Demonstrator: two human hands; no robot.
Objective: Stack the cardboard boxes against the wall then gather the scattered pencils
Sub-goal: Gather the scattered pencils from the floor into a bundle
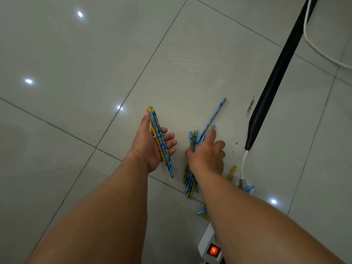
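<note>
Tiled floor (76,54): left hand (150,145) holds pencil bundle (158,131); right hand (207,155) grips pencil bunch (190,181) on floor, forefinger touching loose pencil (213,126).

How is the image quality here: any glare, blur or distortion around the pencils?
Head view: glare spots dot the glossy floor, none on any pencil; grout lines run nearly straight; the pencil bundle in the left hand and loose pencils under the right hand are sharp; light is dim, even.
</note>
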